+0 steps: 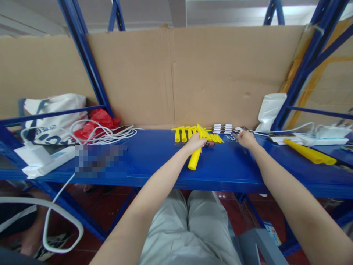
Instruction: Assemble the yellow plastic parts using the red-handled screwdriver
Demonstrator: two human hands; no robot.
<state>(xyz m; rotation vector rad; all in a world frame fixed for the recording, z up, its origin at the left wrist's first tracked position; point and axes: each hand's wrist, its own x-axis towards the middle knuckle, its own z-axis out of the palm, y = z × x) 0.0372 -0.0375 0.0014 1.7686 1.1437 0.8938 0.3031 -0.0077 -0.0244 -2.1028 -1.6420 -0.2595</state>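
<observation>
My left hand [195, 142] is wrapped round a yellow plastic tool [194, 160] with a tube-like handle and a flat, wedge-shaped head, held tilted above the blue shelf. A red and black item [209, 144] lies just right of that hand; its kind is unclear. My right hand [246, 139] is at the back of the shelf, fingers pinched together beside scattered small metal bits [230, 138]. Something dark and thin shows at its fingertips, too small to name. Behind my left hand lie several similar yellow tools [184, 135] in a row and smaller yellow wedge-shaped pieces [216, 138].
White packs [222, 129] stand behind the small bits. Yellow tubes [311, 151] lie at the right near a power strip [331, 140]. Coiled white cables [116, 136], a red plastic bag [100, 123] and a cloth bag [55, 117] occupy the left. Cardboard [204, 77] backs the shelf [154, 154].
</observation>
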